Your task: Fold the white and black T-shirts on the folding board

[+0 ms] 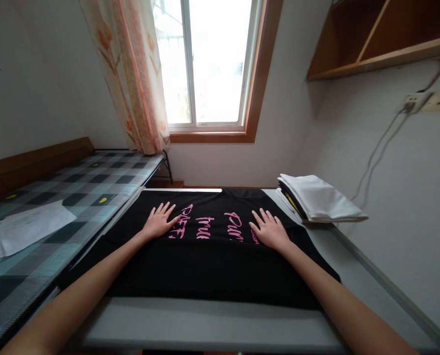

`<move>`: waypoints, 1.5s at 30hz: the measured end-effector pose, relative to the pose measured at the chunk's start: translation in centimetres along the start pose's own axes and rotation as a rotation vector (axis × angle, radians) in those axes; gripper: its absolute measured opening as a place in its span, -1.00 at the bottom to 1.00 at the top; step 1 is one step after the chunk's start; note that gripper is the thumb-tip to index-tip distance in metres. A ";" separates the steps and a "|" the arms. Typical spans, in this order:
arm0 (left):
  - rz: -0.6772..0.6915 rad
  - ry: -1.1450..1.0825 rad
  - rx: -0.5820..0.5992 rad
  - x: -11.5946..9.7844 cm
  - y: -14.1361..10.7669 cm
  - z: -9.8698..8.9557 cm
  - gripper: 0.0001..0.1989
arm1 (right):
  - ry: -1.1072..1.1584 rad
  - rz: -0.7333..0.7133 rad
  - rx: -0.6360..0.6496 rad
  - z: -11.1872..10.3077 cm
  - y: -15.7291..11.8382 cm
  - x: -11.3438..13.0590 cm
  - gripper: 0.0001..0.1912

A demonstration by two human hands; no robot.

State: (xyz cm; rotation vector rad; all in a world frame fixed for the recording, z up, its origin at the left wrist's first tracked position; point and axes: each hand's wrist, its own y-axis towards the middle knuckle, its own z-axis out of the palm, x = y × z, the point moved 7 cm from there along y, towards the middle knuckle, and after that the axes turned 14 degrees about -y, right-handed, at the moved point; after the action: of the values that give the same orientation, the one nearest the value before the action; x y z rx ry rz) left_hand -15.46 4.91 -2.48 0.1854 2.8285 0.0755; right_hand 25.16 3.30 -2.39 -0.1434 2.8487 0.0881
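A black T-shirt (212,271) with pink lettering lies spread across a pale table (205,323). Part of the lettering disappears under a fold in the cloth. On the left part of the shirt, my left hand (160,222) rests flat with its fingers spread, beside the pink print. My right hand (271,230) lies palm down on the right part, fingers apart, partly covering some smaller pink letters. Neither hand grips the cloth.
A stack of folded clothes (319,199), white on top, sits at the table's back right by the wall. To the left stands a bed with a checked mattress (105,172) and papers (27,227) on it. Behind are a curtain (131,74) and a window (220,59).
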 end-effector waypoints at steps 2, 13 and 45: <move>-0.001 0.006 -0.005 0.0 -1.0 -0.1 -0.23 | -0.020 -0.014 0.000 -0.3 -0.8 0.2 -0.32; 0.011 0.015 0.001 0.2 -4.5 -0.4 -0.28 | -0.103 -0.110 0.033 -2.6 -2.5 1.0 -0.30; -0.062 -0.063 -0.084 1.6 5.0 -0.6 -0.41 | 0.141 0.084 -0.081 -1.5 16.2 -1.0 -0.35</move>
State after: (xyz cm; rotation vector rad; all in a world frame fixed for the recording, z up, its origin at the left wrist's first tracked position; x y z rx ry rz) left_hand -16.50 10.08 -2.05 0.0801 2.7597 0.1718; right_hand 23.94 19.33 0.04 -0.0485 2.9929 0.2186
